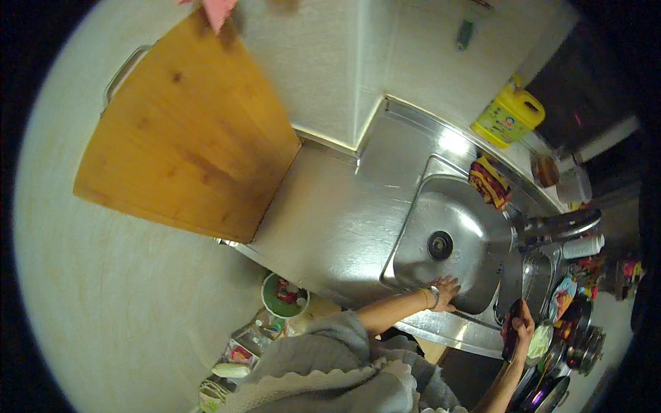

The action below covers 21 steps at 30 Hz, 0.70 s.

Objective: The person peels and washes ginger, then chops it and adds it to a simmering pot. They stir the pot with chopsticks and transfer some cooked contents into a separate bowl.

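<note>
My left hand (445, 294) reaches over the near edge of the steel sink (430, 206), its fingers spread and holding nothing. A bracelet circles that wrist. To its right, my right hand (523, 323) is wrapped around the black handle of a broad-bladed kitchen knife (510, 279). The grey blade points away from me, over the right side of the sink beside a smaller basin (537, 272). A dark faucet (558, 226) stands just beyond the blade. At the bottom of the sink is a round drain (440, 245).
A large wooden board (189, 138) stands at the left end of the counter (330, 213). Behind the sink are a red-and-yellow packet (490, 182) and a yellow jug (508, 117). Cabbage (540, 341) and pans (585, 347) crowd the right. A bucket (284, 313) sits below left.
</note>
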{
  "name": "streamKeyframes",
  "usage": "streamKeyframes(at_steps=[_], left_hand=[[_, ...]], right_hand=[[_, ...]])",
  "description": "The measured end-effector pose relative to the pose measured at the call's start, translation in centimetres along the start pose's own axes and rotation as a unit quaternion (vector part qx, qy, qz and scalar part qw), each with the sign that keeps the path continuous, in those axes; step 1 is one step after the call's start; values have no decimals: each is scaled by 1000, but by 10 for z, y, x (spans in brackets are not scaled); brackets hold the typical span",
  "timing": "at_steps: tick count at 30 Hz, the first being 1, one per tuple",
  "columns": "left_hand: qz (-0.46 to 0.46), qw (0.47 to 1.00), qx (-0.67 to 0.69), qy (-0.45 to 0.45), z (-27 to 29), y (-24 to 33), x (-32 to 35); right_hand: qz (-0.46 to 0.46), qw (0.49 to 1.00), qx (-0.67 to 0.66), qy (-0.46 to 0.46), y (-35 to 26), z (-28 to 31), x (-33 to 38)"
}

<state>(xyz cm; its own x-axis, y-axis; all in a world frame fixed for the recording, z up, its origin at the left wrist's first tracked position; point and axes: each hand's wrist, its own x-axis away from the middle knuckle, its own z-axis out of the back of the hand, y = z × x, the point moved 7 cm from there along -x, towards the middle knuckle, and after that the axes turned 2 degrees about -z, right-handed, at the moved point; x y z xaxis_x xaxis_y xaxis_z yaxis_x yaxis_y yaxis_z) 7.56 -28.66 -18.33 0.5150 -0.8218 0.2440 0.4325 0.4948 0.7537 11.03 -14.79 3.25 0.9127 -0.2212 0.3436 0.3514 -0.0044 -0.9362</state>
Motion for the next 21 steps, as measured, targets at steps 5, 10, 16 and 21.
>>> streamKeyframes(at_steps=[5,10,16,21], left_hand=[[-23,982,-7,189,86,-31,75],[252,875,-107,400,208,-152,215],[466,742,-182,447,242,-263,292],[245,900,-145,329,196,-175,105]], right_hand=[[-25,999,11,-35,4,-4,-7],[-52,997,23,-56,9,-11,-7],[-107,993,-18,-42,25,-10,-5],[-88,996,-19,-26,28,-5,-13]])
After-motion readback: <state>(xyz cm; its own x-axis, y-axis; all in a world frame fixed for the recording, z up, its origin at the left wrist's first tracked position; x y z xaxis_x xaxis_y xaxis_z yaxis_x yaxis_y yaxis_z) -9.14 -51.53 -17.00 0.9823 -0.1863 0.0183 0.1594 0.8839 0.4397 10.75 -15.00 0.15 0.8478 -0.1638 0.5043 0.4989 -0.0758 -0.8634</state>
